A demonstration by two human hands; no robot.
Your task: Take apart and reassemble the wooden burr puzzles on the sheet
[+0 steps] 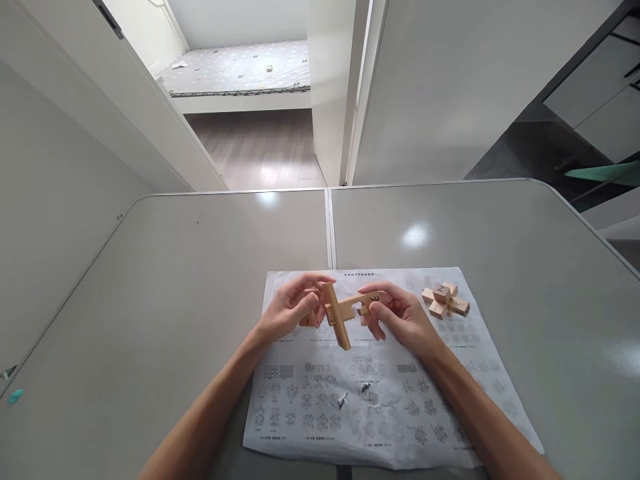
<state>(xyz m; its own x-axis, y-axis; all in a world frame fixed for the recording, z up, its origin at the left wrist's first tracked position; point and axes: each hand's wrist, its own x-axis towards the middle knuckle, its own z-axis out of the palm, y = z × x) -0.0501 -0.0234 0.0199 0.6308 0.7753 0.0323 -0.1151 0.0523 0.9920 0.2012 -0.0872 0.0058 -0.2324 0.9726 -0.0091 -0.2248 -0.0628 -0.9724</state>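
Above a printed sheet (377, 427), my left hand (289, 310) pinches a few interlocked wooden burr puzzle pieces. One long bar (339, 323) of this group slants down toward me. My right hand (404, 315) grips the end of a notched wooden puzzle piece (370, 299) with a dark mark on it. Its other end meets the left-hand group; whether it is locked in cannot be told. Another wooden block (307, 320) shows beneath my left fingers, partly hidden. To the right, an interlocked wooden burr puzzle (444, 300) sits on the sheet.
The sheet carries rows of diagrams and has torn spots near its middle. It lies on a grey table (175, 287) with a seam (330, 227). Beyond the table's far edge are a doorway and a bed (240, 70). A small teal object (15, 396) is at far left.
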